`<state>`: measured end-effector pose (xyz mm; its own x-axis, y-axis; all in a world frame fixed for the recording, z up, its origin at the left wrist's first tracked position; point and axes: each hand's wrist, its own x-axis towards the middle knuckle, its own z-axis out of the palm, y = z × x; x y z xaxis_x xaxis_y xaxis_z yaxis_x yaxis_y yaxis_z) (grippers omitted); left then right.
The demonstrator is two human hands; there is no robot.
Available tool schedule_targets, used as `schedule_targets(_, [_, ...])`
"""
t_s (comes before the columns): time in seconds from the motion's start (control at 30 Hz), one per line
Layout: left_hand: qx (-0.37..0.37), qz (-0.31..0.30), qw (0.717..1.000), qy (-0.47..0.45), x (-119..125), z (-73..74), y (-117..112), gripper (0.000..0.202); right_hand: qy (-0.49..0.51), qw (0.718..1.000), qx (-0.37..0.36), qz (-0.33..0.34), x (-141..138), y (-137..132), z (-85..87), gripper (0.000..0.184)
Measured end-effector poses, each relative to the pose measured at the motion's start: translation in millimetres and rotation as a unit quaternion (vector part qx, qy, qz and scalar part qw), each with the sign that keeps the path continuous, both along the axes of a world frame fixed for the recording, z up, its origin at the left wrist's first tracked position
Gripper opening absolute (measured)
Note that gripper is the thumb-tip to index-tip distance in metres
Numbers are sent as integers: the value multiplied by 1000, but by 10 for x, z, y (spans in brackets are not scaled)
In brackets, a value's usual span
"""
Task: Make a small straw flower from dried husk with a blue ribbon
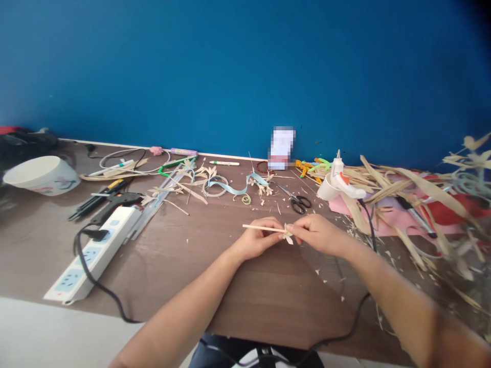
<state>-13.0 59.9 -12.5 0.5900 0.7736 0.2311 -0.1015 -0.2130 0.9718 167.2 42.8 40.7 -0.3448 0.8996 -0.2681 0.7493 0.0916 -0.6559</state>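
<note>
Above the front part of the brown table, my left hand (pixel 262 238) grips a thin pale wooden stick (pixel 259 227) that lies across its fingers, one end sticking out to the left. At the stick's right end sits a small flower (pixel 288 237) with cream petals that look like dried husk. My right hand (pixel 312 233) pinches this flower between thumb and fingers, close against the left fingertips. Part of the flower is hidden by the fingers. Just beyond the hands lie black-handled scissors (pixel 298 203) with their blades pointing away to the left.
A white power strip (pixel 97 255) and a black glue gun (pixel 118 203) lie at left, near a white bowl (pixel 42 176). Dried husk strips (pixel 387 179) pile up at right beside a white glue bottle (pixel 337 167). A black cord (pixel 355 327) crosses the front edge.
</note>
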Motion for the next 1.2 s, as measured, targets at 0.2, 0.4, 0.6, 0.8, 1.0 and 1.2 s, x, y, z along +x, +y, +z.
schedule_targets(0.2, [52, 0, 999, 9, -13, -6, -2, 17, 39, 998, -55, -2, -21, 10, -22, 47])
schedule_targets(0.4, [62, -7, 998, -17, -7, -15, -3, 16, 158, 971, -170, -52, -50, -25, -43, 45])
schedule_targets(0.6, [28, -9, 998, -48, 20, -68, 9, 17, 246, 928, -262, -97, -63, -31, -30, 43])
schedule_targets(0.8, [-22, 30, 998, -41, 5, -94, 10, 20, 323, 909, -216, -151, 44, 32, 189, 43])
schedule_targets(1.0, [-75, 58, 994, -57, 11, -100, 12, 20, 279, 939, -50, -196, 53, -19, 148, 34])
schedule_targets(1.2, [-85, 47, 995, -30, 20, -124, 9, 20, 237, 962, -31, -135, -111, -33, 10, 22])
